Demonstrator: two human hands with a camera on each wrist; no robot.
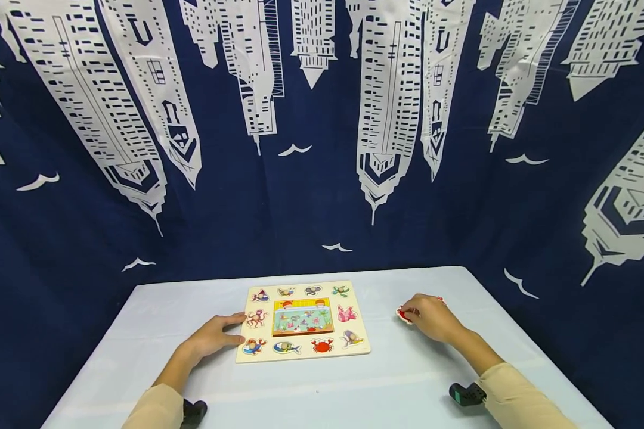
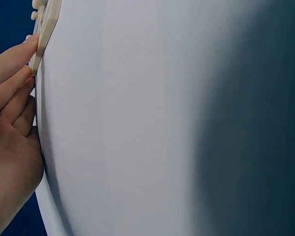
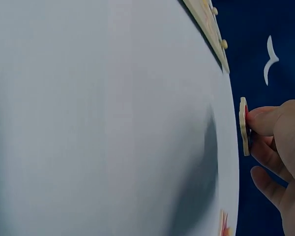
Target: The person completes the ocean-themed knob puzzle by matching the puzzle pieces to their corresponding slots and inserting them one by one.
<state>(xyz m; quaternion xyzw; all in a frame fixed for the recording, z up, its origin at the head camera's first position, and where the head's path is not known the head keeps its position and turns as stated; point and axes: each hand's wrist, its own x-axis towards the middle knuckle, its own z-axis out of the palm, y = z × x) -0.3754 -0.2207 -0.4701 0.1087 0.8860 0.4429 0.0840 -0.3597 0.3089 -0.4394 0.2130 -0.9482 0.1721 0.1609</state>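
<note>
A wooden knob puzzle board [image 1: 303,287], printed with sea animals round a fish-tank picture [image 1: 303,320], lies on the white table. At its left edge rests my left hand [image 1: 214,335], fingers extended and fingertips touching the wood; the left wrist view shows those fingers [image 2: 12,91] against the board's side. To the right of the board, my right hand [image 1: 433,317] pinches a red-faced wooden puzzle piece [image 1: 404,316] between thumb and fingers. Seen edge-on in the right wrist view, this piece [image 3: 244,127] is held up off the table.
Another reddish puzzle piece [image 3: 223,223] lies on the table close to my right hand, mostly hidden behind it in the head view. The white table [image 1: 311,390] ends at a dark blue curtain [image 1: 236,226] with white buildings and birds.
</note>
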